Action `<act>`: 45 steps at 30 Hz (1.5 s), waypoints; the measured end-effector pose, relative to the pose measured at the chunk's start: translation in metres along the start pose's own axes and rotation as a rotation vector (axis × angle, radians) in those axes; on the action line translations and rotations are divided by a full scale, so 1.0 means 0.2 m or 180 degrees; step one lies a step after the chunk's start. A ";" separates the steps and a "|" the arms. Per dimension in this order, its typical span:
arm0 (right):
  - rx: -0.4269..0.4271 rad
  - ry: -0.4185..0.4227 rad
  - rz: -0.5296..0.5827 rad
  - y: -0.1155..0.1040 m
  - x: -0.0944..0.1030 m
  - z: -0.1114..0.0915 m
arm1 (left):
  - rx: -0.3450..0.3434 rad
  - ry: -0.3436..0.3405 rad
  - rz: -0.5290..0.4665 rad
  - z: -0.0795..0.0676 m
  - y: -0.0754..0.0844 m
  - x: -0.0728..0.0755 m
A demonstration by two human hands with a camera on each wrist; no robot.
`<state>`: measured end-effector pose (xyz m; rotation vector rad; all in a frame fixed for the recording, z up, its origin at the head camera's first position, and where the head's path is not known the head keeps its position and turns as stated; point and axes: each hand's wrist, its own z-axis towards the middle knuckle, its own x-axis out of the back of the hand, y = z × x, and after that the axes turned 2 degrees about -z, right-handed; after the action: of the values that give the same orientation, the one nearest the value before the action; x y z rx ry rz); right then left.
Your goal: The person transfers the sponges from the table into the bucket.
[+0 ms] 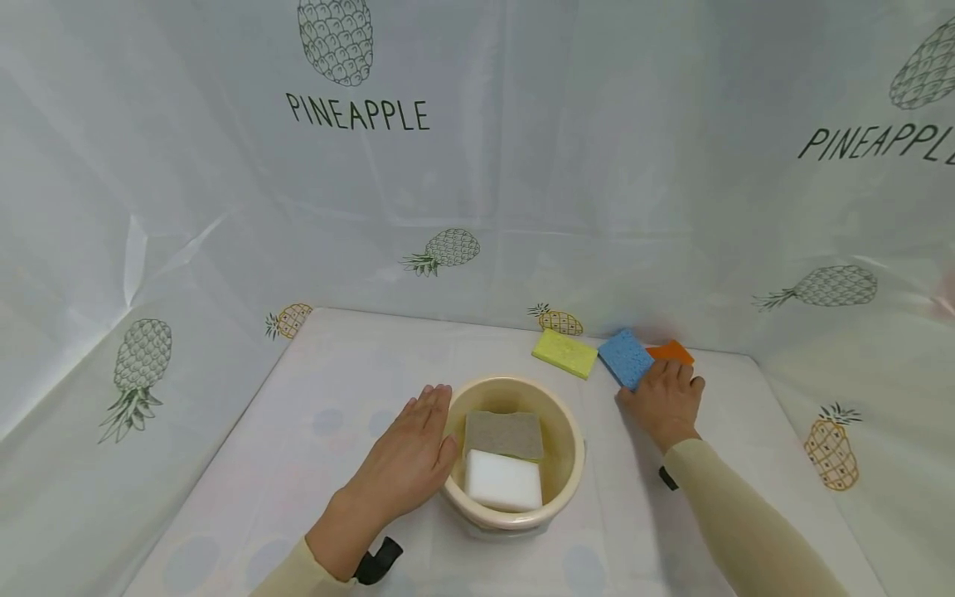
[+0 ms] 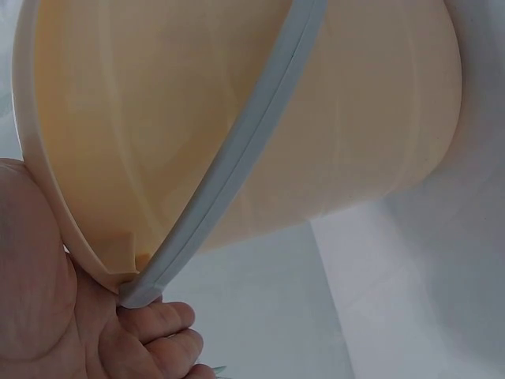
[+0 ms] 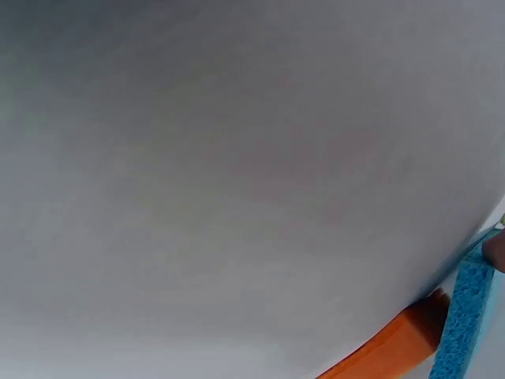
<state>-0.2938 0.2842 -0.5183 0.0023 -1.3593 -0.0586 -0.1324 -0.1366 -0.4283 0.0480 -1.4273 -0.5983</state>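
A cream bucket (image 1: 573, 464) stands in front of me, with a white block sponge (image 1: 503, 481) and a grey-topped scrub sponge (image 1: 503, 434) inside. My left hand (image 1: 406, 456) rests along its left rim with the fingers extended, the palm close by the pivot of the grey handle (image 2: 229, 174). To the right, my right hand (image 1: 666, 402) pinches the near end of a blue sponge (image 1: 623, 356). One fingertip (image 3: 495, 251) shows on its corner in the right wrist view. An orange sponge (image 1: 673, 351) lies just beyond that hand, partly hidden by it.
A yellow sponge (image 1: 564, 354) lies near the back edge of the table (image 1: 358, 348), left of the blue one. White pineapple-print sheeting (image 1: 597, 191) hangs behind and along both sides.
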 end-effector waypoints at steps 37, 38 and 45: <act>0.0983 0.0940 -0.0090 0.06 0.28 -0.15 | -0.0066 -0.0164 0.0278 0.01 0.01 0.03; 0.1006 0.0960 -0.0098 0.05 0.30 -0.16 | -0.0074 -0.0154 0.0269 0.02 0.01 0.03; 0.1270 0.1332 0.0052 -0.06 0.43 -0.19 | -0.0062 -0.0173 0.0270 0.02 0.01 0.02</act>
<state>-0.2390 0.2680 -0.4427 0.3225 -0.9338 0.2175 -0.1352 -0.1354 -0.4227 -0.0444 -1.4684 -0.5469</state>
